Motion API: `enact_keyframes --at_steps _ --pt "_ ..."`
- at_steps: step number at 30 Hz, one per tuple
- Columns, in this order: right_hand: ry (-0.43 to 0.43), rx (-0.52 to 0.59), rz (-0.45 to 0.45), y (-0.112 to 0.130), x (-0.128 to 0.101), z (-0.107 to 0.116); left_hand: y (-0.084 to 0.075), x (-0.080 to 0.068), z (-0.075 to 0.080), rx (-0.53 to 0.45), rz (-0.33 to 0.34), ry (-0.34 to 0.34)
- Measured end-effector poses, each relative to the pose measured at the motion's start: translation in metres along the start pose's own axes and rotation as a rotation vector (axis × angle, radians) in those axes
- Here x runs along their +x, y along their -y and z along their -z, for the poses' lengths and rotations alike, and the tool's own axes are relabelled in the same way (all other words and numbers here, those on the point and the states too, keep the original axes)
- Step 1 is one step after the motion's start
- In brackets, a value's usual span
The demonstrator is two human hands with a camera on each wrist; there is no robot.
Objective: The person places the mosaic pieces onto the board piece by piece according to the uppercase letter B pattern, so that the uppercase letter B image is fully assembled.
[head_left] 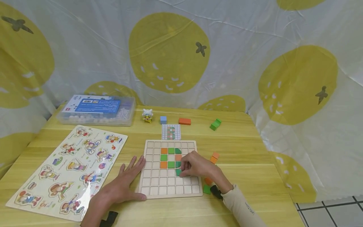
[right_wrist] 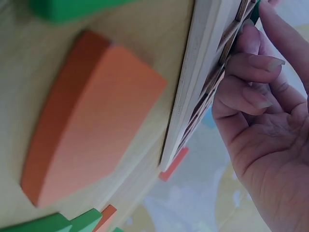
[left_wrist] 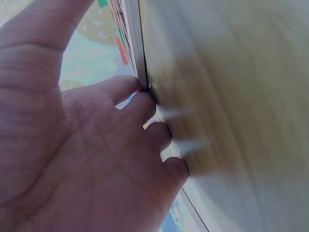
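Note:
A wooden grid board lies flat on the table, with orange and green tiles set in several of its upper cells. My right hand is over the board's right half, thumb and forefinger pinching a dark green tile at a cell just below the filled rows. A sliver of that green tile shows between the fingertips in the right wrist view. My left hand rests with spread fingers against the board's left edge, its thumb near the lower left corner. A small pattern card lies beyond the board's top edge.
Loose orange blocks and a green block lie right of the board. Behind stand a toy figure, a blue block, a red block and green blocks. A picture puzzle and clear plastic box occupy the left.

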State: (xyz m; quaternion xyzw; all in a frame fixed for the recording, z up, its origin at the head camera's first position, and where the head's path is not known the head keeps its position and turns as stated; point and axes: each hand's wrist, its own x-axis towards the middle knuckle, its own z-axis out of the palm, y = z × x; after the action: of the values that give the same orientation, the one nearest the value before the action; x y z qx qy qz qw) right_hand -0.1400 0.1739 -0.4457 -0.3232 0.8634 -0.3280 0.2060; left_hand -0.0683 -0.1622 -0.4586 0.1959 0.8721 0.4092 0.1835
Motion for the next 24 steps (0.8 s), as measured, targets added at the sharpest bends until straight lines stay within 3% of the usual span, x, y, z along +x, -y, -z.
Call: enact_keyframes --at_steps 11,24 --pt "-0.101 0.007 -0.059 0.0001 -0.0043 0.0019 -0.003 0.0003 -0.0002 0.008 0.024 0.0" --pt "-0.111 0.0 -0.016 -0.0018 -0.0073 0.0059 -0.001 0.0006 -0.0011 0.011 0.026 0.005"
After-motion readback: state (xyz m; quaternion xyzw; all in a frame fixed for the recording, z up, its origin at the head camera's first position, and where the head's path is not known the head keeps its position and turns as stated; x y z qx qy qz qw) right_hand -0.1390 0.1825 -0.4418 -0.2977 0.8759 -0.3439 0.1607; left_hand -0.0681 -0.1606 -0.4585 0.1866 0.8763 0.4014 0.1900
